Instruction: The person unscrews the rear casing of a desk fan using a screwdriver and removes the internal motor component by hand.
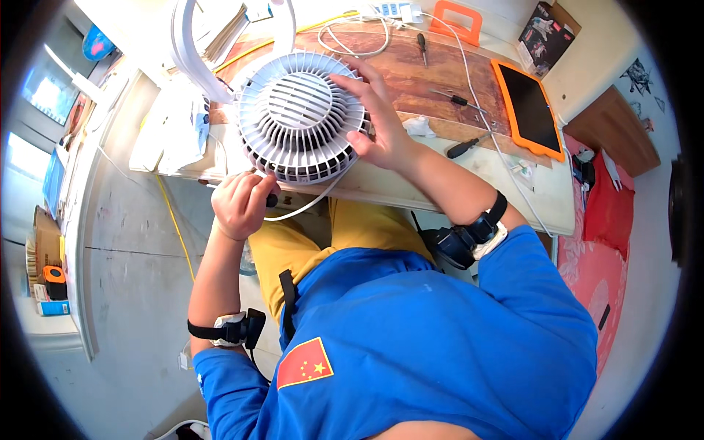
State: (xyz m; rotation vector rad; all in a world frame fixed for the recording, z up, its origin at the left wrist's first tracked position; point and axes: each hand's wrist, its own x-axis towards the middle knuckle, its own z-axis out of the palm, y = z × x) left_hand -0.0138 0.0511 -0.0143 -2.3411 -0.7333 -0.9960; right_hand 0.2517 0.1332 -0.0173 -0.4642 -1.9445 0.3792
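Observation:
A round white fan [299, 103] with slatted vents rests at the desk's front edge, its vented end toward me. A white curved frame [196, 51] stands behind it, seemingly joined to it. My right hand [378, 121] grips the fan's right side, thumb low and fingers spread over the slats. Below its left front edge, my left hand [240, 205] is closed round a slim tool, apparently a screwdriver. Only its black handle end [272, 200] shows by the thumb; my fingers hide most of it. A white cord [312, 205] loops beneath the fan.
Several dark-handled screwdrivers [463, 147] lie on the right of the desk [381, 187]. Past them are an orange-framed tablet [529, 110], an orange stand [456, 23] and a dark box [546, 37]. Cables cross the desktop; a power strip [400, 11] sits at the back. Papers [183, 132] lie left.

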